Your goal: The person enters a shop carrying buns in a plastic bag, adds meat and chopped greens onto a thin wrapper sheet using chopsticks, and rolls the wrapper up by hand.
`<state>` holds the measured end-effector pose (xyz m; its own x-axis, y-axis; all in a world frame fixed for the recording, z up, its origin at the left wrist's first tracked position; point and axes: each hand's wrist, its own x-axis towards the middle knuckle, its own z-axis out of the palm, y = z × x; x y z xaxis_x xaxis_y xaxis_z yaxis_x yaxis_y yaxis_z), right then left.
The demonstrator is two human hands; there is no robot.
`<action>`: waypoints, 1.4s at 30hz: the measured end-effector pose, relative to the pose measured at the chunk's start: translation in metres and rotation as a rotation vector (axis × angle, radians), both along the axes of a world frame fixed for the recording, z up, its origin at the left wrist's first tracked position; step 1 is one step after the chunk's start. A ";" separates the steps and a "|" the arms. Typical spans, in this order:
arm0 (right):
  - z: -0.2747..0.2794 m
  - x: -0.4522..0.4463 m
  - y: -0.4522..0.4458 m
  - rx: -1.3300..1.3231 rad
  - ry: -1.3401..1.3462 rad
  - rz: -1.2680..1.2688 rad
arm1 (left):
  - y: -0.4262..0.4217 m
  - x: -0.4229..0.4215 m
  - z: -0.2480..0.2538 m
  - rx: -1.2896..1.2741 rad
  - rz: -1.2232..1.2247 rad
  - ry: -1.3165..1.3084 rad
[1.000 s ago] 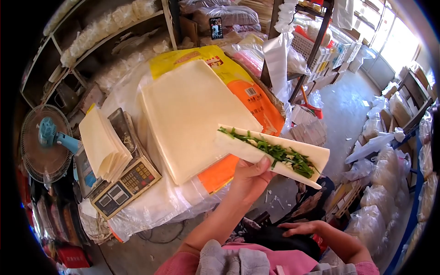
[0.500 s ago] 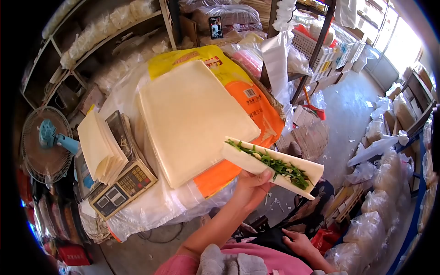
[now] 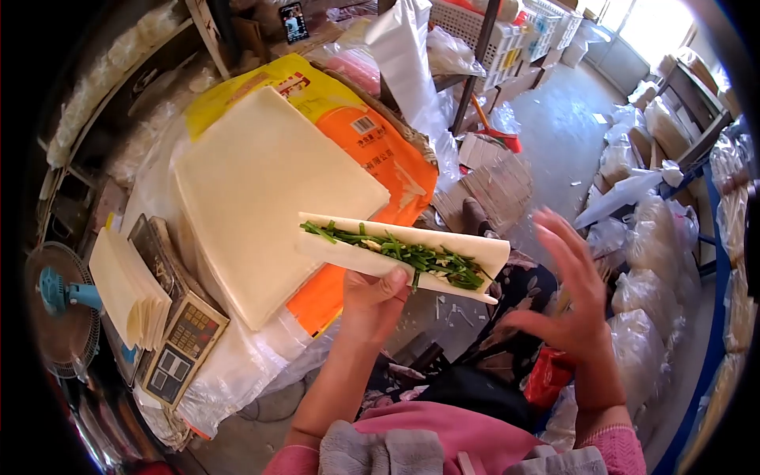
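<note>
My left hand [image 3: 375, 299] grips a folded pale wrapper sheet [image 3: 336, 255] from below, thumb along its near edge. Chopped green chives [image 3: 412, 253], with small pale bits among them, lie lengthwise in the open fold. To the right, my right hand [image 3: 571, 294] is raised with fingers spread, holding nothing and apart from the wrapper's end. A stack of large cream sheets [image 3: 273, 190] rests on a yellow and orange printed sack [image 3: 388, 154] beyond my left hand.
On the left, a digital scale [image 3: 180, 344] carries folded sheets [image 3: 127, 285], near a fan [image 3: 67, 297]. A phone [image 3: 294, 22] stands at the back. Plastic-wrapped bundles [image 3: 649, 293] line the right side, and flattened cardboard [image 3: 499, 190] lies on the floor.
My right hand has risen from my lap to beside the wrapper's right end, its fingers spreading. The view has shifted right, while my left hand keeps its hold on the filled wrapper.
</note>
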<state>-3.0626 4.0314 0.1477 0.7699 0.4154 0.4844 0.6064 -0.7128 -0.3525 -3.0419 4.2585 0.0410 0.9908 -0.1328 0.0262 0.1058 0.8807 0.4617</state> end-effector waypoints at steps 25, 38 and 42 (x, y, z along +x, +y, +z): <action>-0.015 0.030 0.010 0.049 0.375 0.103 | -0.026 -0.001 0.021 0.003 0.189 -0.351; 0.000 0.026 0.013 0.105 0.091 0.258 | -0.026 -0.031 0.070 0.045 0.353 -0.700; 0.023 0.012 0.029 0.220 -0.055 0.268 | -0.006 -0.042 0.114 0.045 0.263 -0.862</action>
<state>-3.0503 4.0609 0.1708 0.6182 0.4803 0.6223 0.7838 -0.4363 -0.4418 -3.0837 4.2526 0.1551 0.6284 0.0764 0.7741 -0.4950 0.8069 0.3222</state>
